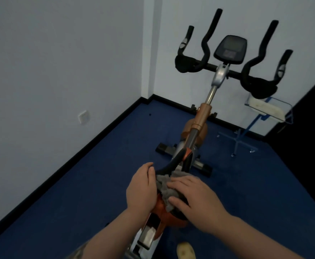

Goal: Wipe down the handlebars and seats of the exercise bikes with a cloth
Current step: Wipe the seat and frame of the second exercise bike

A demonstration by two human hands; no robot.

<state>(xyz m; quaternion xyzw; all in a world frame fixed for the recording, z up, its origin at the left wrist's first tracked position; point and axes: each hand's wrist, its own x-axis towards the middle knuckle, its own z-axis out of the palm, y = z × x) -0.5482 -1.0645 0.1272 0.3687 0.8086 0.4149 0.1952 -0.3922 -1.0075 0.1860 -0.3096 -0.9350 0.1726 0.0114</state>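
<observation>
Wiping the black-and-orange padded bike seat [167, 168] with a crumpled grey cloth [165, 191].
The left hand [141, 189] grips the seat's side, likely steadying it; the right hand [196, 200] presses the cloth flat with straight fingers onto the seat top.

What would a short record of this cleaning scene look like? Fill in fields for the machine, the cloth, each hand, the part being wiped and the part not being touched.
machine: exercise bike on blue floor
cloth: grey cloth lying on the seat
left hand: left hand grips the seat's left edge
right hand: right hand presses the cloth with flat fingers
part being wiped: seat
part not touched: handlebars
</observation>
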